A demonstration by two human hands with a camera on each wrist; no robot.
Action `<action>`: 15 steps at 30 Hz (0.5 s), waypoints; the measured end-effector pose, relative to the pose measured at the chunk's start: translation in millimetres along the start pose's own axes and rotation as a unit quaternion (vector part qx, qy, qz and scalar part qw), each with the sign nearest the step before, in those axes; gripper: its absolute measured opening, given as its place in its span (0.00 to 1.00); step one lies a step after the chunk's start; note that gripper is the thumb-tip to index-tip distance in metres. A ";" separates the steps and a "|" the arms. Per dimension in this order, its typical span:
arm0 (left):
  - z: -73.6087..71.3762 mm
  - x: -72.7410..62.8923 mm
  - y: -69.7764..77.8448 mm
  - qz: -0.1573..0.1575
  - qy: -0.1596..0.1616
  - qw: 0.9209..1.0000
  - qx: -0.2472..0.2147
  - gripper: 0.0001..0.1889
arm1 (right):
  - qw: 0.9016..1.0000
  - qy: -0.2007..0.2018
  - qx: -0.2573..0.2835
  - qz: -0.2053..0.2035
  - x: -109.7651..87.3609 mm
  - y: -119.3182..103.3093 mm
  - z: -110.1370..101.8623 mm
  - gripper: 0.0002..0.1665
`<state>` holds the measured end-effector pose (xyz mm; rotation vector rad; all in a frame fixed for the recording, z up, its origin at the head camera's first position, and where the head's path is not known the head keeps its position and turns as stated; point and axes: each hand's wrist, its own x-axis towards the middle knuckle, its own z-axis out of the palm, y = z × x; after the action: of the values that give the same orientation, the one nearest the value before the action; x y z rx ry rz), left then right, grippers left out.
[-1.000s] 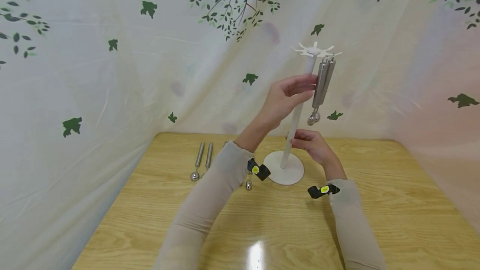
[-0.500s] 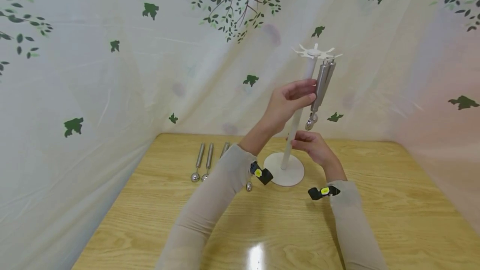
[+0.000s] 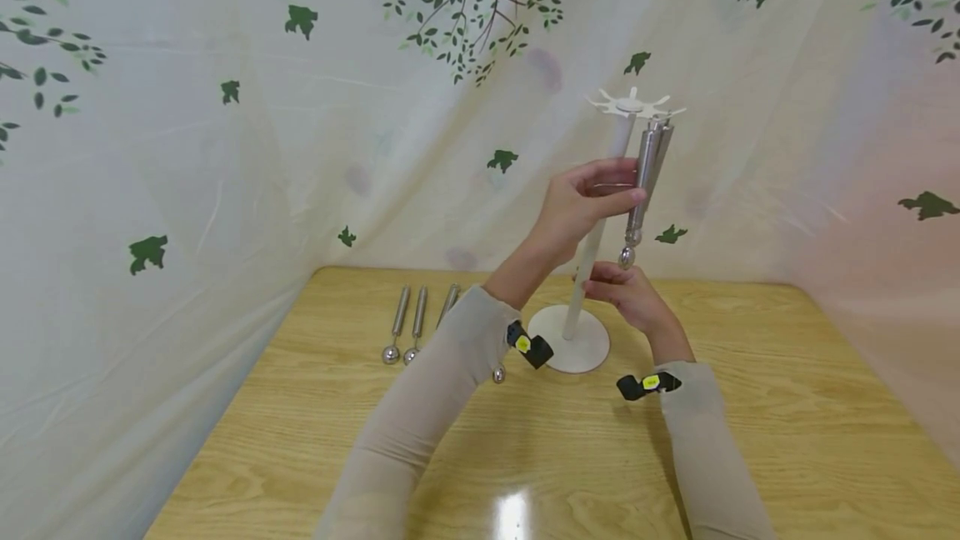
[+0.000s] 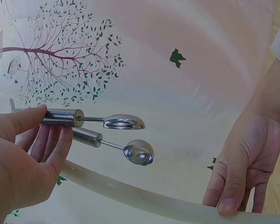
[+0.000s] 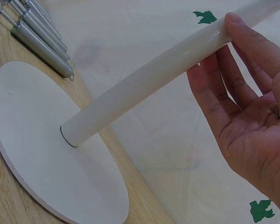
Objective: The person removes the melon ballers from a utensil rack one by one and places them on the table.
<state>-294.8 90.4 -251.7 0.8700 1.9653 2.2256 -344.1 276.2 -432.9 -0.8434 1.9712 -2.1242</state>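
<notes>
My left hand (image 3: 573,211) pinches the steel handle of a melon baller (image 4: 63,117) between thumb and fingers. Its small round scoop points down, in front of the stand's post in the head view. Right beside it hangs a second melon baller (image 4: 139,152) from the white hook ring (image 3: 628,105). Whether the held one's top loop sits on a hook is too small to tell. Lower down, my right hand (image 3: 630,294) grips the white post (image 5: 144,84) with thumb and fingertips. The post rises from a round white base (image 5: 32,140) on the table.
Several more steel scoops (image 3: 391,353) lie on the wooden table (image 3: 570,457) to the left, partly hidden by my left sleeve (image 3: 427,390). Behind the table hangs a pale curtain (image 3: 420,157) with printed leaves and birds.
My left hand has moved slightly down and to the right with the melon baller, whose scoop now hangs lower. My right hand stays on the post.
</notes>
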 end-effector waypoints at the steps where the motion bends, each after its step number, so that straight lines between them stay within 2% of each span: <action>1: 0.4 0.2 0.1 0.001 0.001 1.000 -0.002 0.22 | 1.000 0.001 -0.001 0.002 0.1 -0.3 0.1 0.20; 15: -1.1 2.1 -1.3 0.009 0.014 1.000 0.015 0.21 | 1.000 0.008 -0.015 0.027 -0.5 -1.0 -2.1 0.17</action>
<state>-297.4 90.5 -252.2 0.8691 2.0150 2.2364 -344.4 278.4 -432.1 -0.7728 2.0148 -2.0831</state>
